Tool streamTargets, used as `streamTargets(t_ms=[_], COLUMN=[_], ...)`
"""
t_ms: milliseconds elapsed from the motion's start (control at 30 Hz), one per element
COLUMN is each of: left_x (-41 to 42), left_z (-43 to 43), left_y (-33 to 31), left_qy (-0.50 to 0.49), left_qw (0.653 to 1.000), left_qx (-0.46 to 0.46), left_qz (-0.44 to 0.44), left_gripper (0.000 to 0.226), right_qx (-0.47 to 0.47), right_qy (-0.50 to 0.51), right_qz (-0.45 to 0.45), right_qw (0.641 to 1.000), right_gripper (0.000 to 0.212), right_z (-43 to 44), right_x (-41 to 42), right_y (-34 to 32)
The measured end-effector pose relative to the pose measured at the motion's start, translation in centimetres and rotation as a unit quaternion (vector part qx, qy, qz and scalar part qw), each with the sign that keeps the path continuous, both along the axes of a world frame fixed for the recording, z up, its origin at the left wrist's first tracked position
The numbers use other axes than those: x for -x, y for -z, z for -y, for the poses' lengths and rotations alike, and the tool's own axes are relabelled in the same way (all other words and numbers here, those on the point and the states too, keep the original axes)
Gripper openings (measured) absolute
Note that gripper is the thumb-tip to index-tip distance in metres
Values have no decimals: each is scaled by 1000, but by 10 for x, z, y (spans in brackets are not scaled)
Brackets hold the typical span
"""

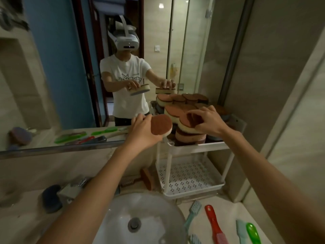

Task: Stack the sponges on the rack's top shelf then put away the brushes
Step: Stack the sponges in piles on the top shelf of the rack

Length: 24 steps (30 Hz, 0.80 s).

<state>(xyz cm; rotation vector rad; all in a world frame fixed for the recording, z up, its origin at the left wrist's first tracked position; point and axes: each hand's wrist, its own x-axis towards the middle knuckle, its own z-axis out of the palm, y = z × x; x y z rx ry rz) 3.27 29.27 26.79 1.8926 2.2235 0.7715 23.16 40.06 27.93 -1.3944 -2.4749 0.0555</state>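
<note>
A person at a bathroom tabletop (226, 205) is midway through the sponge-stacking step. The left hand (142, 131) holds a sponge (161, 125) in a closed grip, brown scouring face up, just beside the pile (190, 136) on the top shelf (198, 144) of a white rack (168, 166). The right hand (211, 122) has its fingers curled over the end of the top sponge (177, 112), the grip closed on it, apparently steadying or squaring the pile. More sponges sit behind it on the same shelf. The lower shelf (190, 176) holds nothing that can be seen.

The brushes appear untouched: a teal brush (193, 211), a red brush (214, 224), a pale teal brush (240, 231) and a green brush (252, 230) lie on the tabletop right of the sink (123, 213), and a brown-bristled brush (146, 178) leans behind the sink beside the rack. A dark pad (51, 198), possibly one more sponge, lies left of the faucet (73, 189).

The next move looks to be setting the held sponge flat on the pile. That calls for the right hand to clear the top or keep the pile from leaning, since the pile looks uneven and could topple toward the shelf's front edge. Only then would the brushes come into play.
</note>
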Motion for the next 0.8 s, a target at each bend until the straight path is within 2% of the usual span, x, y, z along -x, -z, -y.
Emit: streamTargets(t_ms=[300, 633, 800], left_x=[-11, -6, -5], left_z=[-17, -34, -39], left_y=[-3, -7, -4], left_qy=[-1, 8, 11], left_qw=[999, 999, 999], left_qx=[2, -27, -18], left_qz=[43, 32, 28], left_gripper=[69, 61, 65], right_qx=[-10, -7, 5], right_qy=[-14, -6, -6], right_qz=[18, 9, 42], right_qw=[1000, 1000, 999], right_gripper=[61, 57, 67], right_z=[-14, -16, -16], right_x=[4, 5, 5], right_y=[7, 12, 12])
